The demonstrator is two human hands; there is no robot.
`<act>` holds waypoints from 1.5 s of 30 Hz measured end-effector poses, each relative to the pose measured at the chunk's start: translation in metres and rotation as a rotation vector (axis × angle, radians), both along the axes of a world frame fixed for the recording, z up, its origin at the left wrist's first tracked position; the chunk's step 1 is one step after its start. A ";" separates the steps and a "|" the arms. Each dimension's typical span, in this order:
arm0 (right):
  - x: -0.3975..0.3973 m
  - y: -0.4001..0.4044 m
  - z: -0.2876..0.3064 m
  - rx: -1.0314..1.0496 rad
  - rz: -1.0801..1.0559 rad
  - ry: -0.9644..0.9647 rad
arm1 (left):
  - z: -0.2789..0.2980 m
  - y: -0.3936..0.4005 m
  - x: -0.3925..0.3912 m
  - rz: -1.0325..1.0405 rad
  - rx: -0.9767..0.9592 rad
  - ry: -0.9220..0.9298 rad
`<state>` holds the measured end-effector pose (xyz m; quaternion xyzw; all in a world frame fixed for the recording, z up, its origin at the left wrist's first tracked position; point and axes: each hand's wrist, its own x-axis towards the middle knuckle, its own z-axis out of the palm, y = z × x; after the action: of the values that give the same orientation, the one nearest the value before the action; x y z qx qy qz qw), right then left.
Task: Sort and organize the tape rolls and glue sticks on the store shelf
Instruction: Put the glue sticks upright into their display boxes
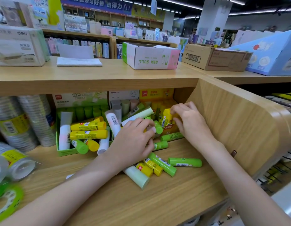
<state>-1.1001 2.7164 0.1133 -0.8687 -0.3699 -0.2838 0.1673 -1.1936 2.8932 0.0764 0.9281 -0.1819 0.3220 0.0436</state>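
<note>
Glue sticks in yellow, green and white lie jumbled on the wooden shelf (157, 201). My left hand (133, 144) reaches into the pile and its curled fingers hold a small green glue stick (158, 127). My right hand (190, 123) pinches a yellow glue stick (166, 118) standing in the yellow display box (170, 129) at the back right. A green display box (66, 151) to the left holds mixed yellow, green and white sticks. Loose green and yellow sticks (184, 161) lie in front. Clear tape rolls (35, 121) are stacked at the far left.
A green-edged tape roll (8, 203) and a wrapped tape stack (19, 167) lie at the shelf's left front. The curved wooden side panel (239, 124) closes the shelf on the right. Above, the top board carries a Sea Gull carton (149, 57) and a brown cardboard box (214, 57).
</note>
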 end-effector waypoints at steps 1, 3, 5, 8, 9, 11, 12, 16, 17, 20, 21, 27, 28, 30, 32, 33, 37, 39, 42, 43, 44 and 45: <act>-0.003 -0.002 0.000 -0.009 -0.012 0.029 | 0.000 0.000 -0.001 0.004 0.000 -0.001; -0.009 -0.009 -0.002 -0.048 -0.038 0.088 | 0.001 0.000 0.000 0.007 0.000 0.000; -0.022 -0.018 -0.002 0.000 -0.020 0.104 | 0.001 -0.001 0.000 0.001 -0.003 0.006; -0.047 -0.031 0.003 0.116 0.098 0.188 | 0.002 0.000 -0.001 -0.007 -0.021 0.014; -0.054 -0.036 0.003 0.086 0.138 0.258 | 0.003 0.000 -0.001 -0.009 -0.027 0.019; -0.068 -0.042 -0.001 -0.004 0.196 0.380 | 0.003 0.000 -0.001 -0.012 -0.035 0.026; -0.074 -0.043 -0.005 -0.027 0.213 0.430 | 0.003 0.000 -0.002 -0.012 -0.034 0.027; -0.084 -0.041 -0.030 -0.111 0.164 0.504 | 0.003 -0.001 -0.002 -0.009 -0.025 0.022; -0.081 -0.039 -0.037 -0.109 0.131 0.475 | 0.003 -0.001 -0.002 -0.009 -0.022 0.022; -0.069 -0.034 -0.047 -0.045 0.041 0.401 | 0.002 0.000 -0.001 -0.007 -0.009 0.022; -0.065 -0.033 -0.047 -0.029 0.013 0.387 | 0.002 0.000 -0.001 -0.005 -0.003 0.022; -0.055 -0.029 -0.042 -0.054 -0.113 0.320 | 0.003 0.002 -0.003 0.030 0.120 0.002; -0.054 -0.028 -0.041 -0.079 -0.126 0.308 | 0.003 0.004 -0.004 0.039 0.145 -0.002; -0.053 -0.026 -0.039 -0.054 -0.090 0.314 | 0.002 0.008 -0.008 0.056 0.153 -0.002; -0.053 -0.021 -0.037 0.042 0.014 0.347 | 0.001 0.012 -0.010 0.081 0.124 0.007; -0.052 -0.017 -0.035 0.073 0.056 0.351 | 0.001 0.013 -0.010 0.094 0.111 0.016; -0.044 0.005 -0.035 0.113 0.123 0.300 | -0.001 0.011 -0.010 0.114 0.077 0.046; -0.038 0.013 -0.037 0.126 0.134 0.275 | -0.001 0.010 -0.011 0.114 0.070 0.050; -0.031 0.019 -0.037 0.220 0.112 0.242 | 0.000 0.010 -0.012 0.128 0.074 0.049; -0.030 0.018 -0.034 0.280 0.112 0.210 | 0.000 0.010 -0.012 0.131 0.075 0.053; -0.031 0.017 -0.031 0.351 0.118 0.169 | 0.000 0.010 -0.013 0.133 0.075 0.056; -0.033 0.013 -0.026 0.424 0.122 0.124 | 0.000 0.010 -0.013 0.133 0.074 0.060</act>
<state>-1.1335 2.7296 0.0874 -0.8059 -0.3431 -0.2907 0.3852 -1.2062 2.9033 0.0763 0.9484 -0.1301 0.2892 -0.0067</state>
